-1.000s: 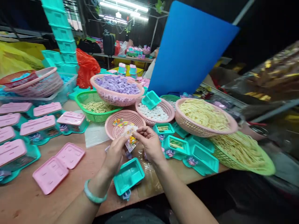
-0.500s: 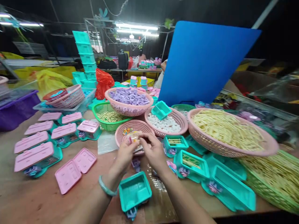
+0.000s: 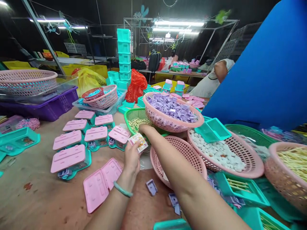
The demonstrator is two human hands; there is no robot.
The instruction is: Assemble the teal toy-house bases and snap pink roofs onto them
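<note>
1. dim workshop under strip lights, with a brown worktable crowded with baskets and toy parts; a blue board stands at the right, and a person in white bends over a far table.
2. left hand is raised over the table, fingers pinched shut on a small clear packet of coloured bits, held just in front of the green basket. a green bangle sits on that wrist.
3. right arm stretches forward across the empty pink basket; the right hand reaches the rim of the green basket, which holds yellow pieces. the hand is mostly hidden behind its own forearm, so i cannot tell how far it is open or whether it holds anything.
4. one pink basket of purple pieces rests on the green basket's far edge and partly covers it; it stands just behind the reaching hand.
5. one wide pink basket of white pieces lies to the right, with a teal tray lying in it.
6. six closed pink-lidded teal boxes stand left of the hands, in two rows.
7. one opened pink double lid lies flat beside the left forearm.
8. one small purple piece lies loose between the forearms.
9. one tall stack of teal crates rises behind, beside a red bag.
</note>
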